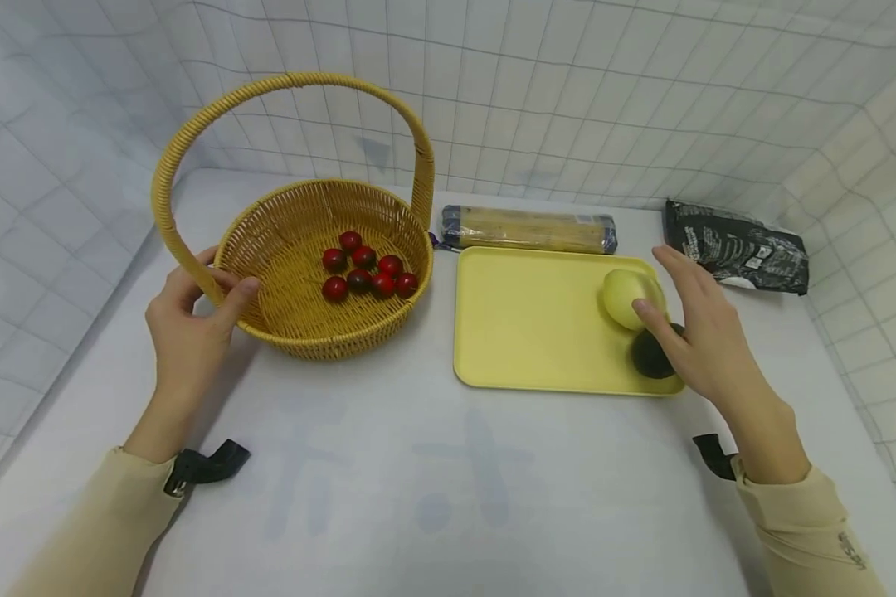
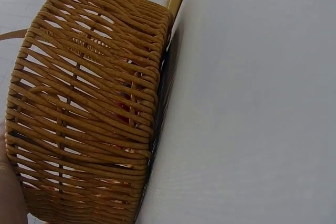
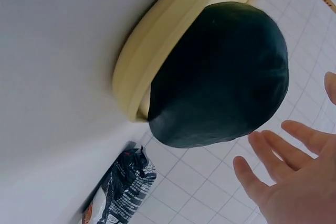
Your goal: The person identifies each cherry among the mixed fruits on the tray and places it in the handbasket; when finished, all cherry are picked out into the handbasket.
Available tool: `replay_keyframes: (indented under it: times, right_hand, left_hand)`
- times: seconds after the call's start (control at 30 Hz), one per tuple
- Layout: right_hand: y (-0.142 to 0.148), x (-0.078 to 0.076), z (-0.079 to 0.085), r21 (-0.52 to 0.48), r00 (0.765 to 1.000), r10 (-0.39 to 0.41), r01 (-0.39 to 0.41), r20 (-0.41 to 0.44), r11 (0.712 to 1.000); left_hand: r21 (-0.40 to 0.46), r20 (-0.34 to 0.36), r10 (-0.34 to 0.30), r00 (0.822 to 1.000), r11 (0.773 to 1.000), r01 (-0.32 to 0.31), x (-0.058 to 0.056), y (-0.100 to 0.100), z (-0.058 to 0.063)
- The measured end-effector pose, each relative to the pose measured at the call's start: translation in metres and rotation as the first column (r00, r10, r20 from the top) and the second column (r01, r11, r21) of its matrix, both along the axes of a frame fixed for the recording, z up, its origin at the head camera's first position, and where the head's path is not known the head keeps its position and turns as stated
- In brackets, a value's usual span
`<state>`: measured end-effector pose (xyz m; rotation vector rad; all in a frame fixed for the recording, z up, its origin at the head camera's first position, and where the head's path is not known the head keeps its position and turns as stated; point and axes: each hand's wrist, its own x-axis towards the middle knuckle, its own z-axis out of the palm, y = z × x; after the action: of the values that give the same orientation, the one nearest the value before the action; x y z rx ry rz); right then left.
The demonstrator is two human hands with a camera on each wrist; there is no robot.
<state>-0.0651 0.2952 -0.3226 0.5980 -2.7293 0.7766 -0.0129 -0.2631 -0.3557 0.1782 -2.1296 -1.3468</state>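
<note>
At the left, my left hand (image 1: 190, 336) grips the rim of a yellow woven basket (image 1: 269, 332) beside its tall handle, thumb inside. Several small dark red, cherry-like fruits (image 1: 360, 280) lie within the basket. The basket's woven side (image 2: 86, 103) fills much of the left wrist view. My right hand (image 1: 705, 336) hovers with fingers spread over the right end of a yellow tray (image 1: 530, 323). Beneath it on the tray sit a pale yellow-green round fruit (image 1: 623, 297) and a dark green round fruit (image 1: 650, 355). The dark green one (image 3: 220, 77) looms large and smooth in the right wrist view.
Behind the tray lies a long clear-wrapped pack of yellow sticks, like dried noodles (image 1: 530, 230). A black printed pouch (image 1: 739, 249) lies at the back right. White tile-patterned walls (image 1: 538, 99) enclose the white table (image 1: 433, 473) at the back and sides.
</note>
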Motion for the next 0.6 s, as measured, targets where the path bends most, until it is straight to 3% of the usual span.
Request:
replay_keyframes:
  times: [0.1, 0.17, 0.27, 0.37, 0.5, 0.53, 0.6]
  right_hand:
    - [-0.002, -0.002, -0.001, -0.014, 1.000, 0.006, -0.006, -0.026, 1.000]
    - [-0.002, -0.003, -0.003, -0.019, 0.999, 0.005, -0.005, -0.034, 1.000]
    - [0.000, -0.001, -0.011, -0.020, 1.000, 0.000, 0.000, -0.019, 1.000]
    - [0.003, 0.000, -0.020, -0.014, 1.000, -0.010, 0.010, 0.001, 1.000]
    - [0.009, 0.001, -0.024, 0.007, 1.000, -0.024, 0.024, -0.001, 1.000]
    - [0.009, 0.001, -0.024, 0.014, 1.000, -0.025, 0.025, -0.008, 1.000]
    - [0.011, 0.001, -0.024, 0.032, 0.999, -0.026, 0.027, -0.028, 0.999]
  left_hand:
    - [0.019, 0.006, 0.009, 1.000, 1.000, -0.009, -0.006, -0.014, -0.007]
    - [0.036, 0.024, 0.010, 1.000, 0.999, -0.010, -0.004, -0.018, -0.012]
    - [0.035, 0.054, 0.002, 0.999, 0.999, -0.004, 0.007, -0.018, -0.016]
    - [-0.013, 0.036, 0.003, 0.999, 1.000, -0.003, 0.018, -0.014, -0.011]
    - [-0.132, -0.124, 0.056, 0.991, 0.989, -0.072, 0.027, -0.001, 0.005]
    - [-0.153, -0.181, 0.080, 0.980, 0.982, -0.109, 0.028, 0.003, 0.010]
    - [-0.154, -0.310, 0.139, 0.940, 0.969, -0.194, 0.028, 0.013, 0.019]
